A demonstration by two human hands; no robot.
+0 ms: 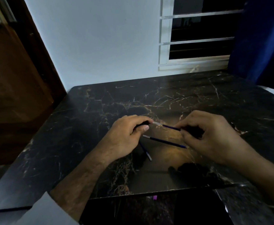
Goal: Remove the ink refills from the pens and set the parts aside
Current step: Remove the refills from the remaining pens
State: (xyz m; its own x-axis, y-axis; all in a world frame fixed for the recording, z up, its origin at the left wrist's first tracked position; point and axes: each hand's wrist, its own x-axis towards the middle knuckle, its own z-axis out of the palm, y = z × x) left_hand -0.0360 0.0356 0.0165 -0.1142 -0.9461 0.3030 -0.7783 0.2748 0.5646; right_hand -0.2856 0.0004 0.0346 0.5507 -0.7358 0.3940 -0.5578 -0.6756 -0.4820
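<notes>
At frame centre, the left hand (127,137) grips a dark barrel (142,124); the right hand (213,135) pinches a thin refill (171,127) above the veined marble bench (84,120).

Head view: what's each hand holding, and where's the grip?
Left hand grips a dark pen barrel; right hand pinches the ink refill at its far end.

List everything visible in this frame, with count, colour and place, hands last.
Table: one, black marble with pale veins, fills the foreground.
Loose ink refills: two, dark blue with pale ends; one between the hands, one partly under the left hand.
Refill being pulled: one, dark blue, spans both hands.
Dark pen parts: count unclear, black, near table edge.
Window: one, white frame, back wall.
Curtain: one, blue, far right.
Wooden cabinet: one, brown, left.
Left hand: grips a black pen piece.
Right hand: pinches the refill.
</notes>
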